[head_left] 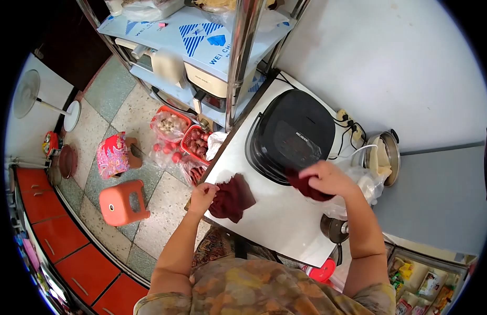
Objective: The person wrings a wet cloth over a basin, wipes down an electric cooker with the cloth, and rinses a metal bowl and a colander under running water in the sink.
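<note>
A black rounded-square cooker (pixel 296 134) stands on the white tabletop (pixel 285 226). My right hand (pixel 330 179) grips a dark red cloth (pixel 313 190) at the cooker's near right edge; whether the cloth touches the cooker, I cannot tell. At the table's left edge, my left hand (pixel 202 198) pinches the edge of a second dark red cloth (pixel 234 199), which lies crumpled on the tabletop.
Behind my right hand are a metal pot (pixel 392 157), a plastic bag (pixel 367 181), cords and a power strip (pixel 346 116). A small dark pot (pixel 332 229) sits by the right edge. Left are a metal rack (pixel 243 47), red baskets (pixel 193 142) and an orange stool (pixel 120 202).
</note>
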A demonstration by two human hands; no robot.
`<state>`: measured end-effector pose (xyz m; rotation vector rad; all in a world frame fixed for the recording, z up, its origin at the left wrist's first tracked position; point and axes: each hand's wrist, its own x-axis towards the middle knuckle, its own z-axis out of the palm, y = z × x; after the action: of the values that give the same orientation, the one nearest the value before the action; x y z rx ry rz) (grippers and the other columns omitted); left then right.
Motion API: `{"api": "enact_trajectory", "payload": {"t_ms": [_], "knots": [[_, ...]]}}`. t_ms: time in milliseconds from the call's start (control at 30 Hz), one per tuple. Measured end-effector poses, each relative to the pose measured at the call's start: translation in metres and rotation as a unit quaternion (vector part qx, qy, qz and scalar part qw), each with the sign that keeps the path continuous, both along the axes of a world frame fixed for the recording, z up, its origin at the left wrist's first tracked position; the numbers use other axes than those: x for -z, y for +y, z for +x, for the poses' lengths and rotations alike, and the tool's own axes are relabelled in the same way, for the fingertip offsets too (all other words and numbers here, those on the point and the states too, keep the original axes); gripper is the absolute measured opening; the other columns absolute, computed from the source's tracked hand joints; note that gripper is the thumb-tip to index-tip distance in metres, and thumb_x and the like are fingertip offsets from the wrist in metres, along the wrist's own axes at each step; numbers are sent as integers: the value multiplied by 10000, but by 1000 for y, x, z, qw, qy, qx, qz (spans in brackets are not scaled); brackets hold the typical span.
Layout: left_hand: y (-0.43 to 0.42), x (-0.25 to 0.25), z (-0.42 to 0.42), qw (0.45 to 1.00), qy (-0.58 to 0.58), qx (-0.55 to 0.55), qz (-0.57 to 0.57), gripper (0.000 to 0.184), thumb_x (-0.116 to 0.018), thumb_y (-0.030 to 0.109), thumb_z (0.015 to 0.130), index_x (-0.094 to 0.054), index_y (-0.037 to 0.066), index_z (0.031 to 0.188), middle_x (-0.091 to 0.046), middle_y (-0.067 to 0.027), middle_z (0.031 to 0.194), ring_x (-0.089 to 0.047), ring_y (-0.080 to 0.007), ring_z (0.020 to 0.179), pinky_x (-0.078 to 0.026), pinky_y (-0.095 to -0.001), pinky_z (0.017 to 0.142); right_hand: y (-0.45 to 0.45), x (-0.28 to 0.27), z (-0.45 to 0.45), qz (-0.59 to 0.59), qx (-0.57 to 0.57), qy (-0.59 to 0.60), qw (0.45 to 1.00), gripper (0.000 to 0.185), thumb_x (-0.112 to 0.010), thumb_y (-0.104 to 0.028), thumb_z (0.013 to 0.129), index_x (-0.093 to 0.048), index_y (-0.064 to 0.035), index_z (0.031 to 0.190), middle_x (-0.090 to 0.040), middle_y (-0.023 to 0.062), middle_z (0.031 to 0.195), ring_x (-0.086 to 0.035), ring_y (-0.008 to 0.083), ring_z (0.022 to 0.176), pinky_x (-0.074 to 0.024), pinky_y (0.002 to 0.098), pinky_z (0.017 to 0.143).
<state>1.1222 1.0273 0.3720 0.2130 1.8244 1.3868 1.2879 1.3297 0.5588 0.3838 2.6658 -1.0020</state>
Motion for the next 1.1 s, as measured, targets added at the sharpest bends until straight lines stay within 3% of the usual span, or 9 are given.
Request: {"api": "enact_trajectory", "payload": {"t_ms": [100,233,300,500,633,767,900,967,1100], "knots": [[12,-1,3,1000,-4,16,10,149,-530,109,841,-619,-11,832,-611,-48,740,-551,-96,660,-454,-224,596,-19,-7,-39,75,38,207,975,279,-502,-52,675,-611,-50,931,-623,97,935,-554,292,813,-454,354,739],[28,3,10,999,10,26,26,148,-522,99,842,-614,-17,833,-611,-53,738,-556,-106,678,-454,-235,632,-32,42,-93,150,-11,259,954,353,-531,-40,678,-575,-31,1027,-579,82,1087,-515,290,856,-446,361,760],[33,4,15,999,17,29,38,146,-516,91,841,-610,-21,838,-612,-56,737,-559,-114,680,-452,-241,648,-35,77,-102,253,-69,104,959,340,-554,-99,690,-594,-81,1027,-563,16,1096,-495,250,892,-448,370,711],[16,2,16,999,13,30,33,151,-495,92,862,-602,-16,865,-602,-35,779,-545,-85,677,-453,-222,618,-55,81,-74,297,-97,110,944,83,-545,-125,714,-599,-120,778,-539,-24,861,-484,212,880,-429,375,658],[-10,15,13,999,9,-20,31,120,-532,68,825,-612,-16,854,-612,-53,741,-568,-107,645,-461,-230,591,-64,78,-45,289,-253,-109,917,163,-550,-131,703,-613,-112,853,-560,-69,997,-472,195,879,-429,356,670],[-23,25,11,999,-7,-45,15,118,-535,68,812,-616,-16,832,-610,-47,735,-573,-102,643,-463,-228,583,-63,53,-49,94,-81,20,992,268,-511,-47,688,-620,-81,931,-597,-6,1036,-505,267,863,-445,362,764],[-12,23,15,999,8,-29,9,120,-534,70,811,-618,-13,830,-610,-45,733,-566,-101,636,-461,-233,588,-56,41,-76,122,-12,190,974,343,-483,-14,688,-586,-53,1013,-580,89,1084,-500,315,847,-446,352,770],[0,13,16,1000,0,20,8,117,-522,79,834,-605,-2,842,-606,-40,775,-561,-100,679,-462,-231,625,-55,55,-77,167,5,194,967,339,-506,-17,689,-579,-54,1019,-564,78,1097,-496,296,854,-445,364,746],[22,17,19,998,33,40,35,105,-526,66,833,-599,6,878,-588,-21,751,-546,-93,686,-456,-230,629,-64,64,-52,236,-110,-44,965,317,-564,-55,680,-594,-100,992,-560,7,1069,-497,262,861,-451,371,724]]}}
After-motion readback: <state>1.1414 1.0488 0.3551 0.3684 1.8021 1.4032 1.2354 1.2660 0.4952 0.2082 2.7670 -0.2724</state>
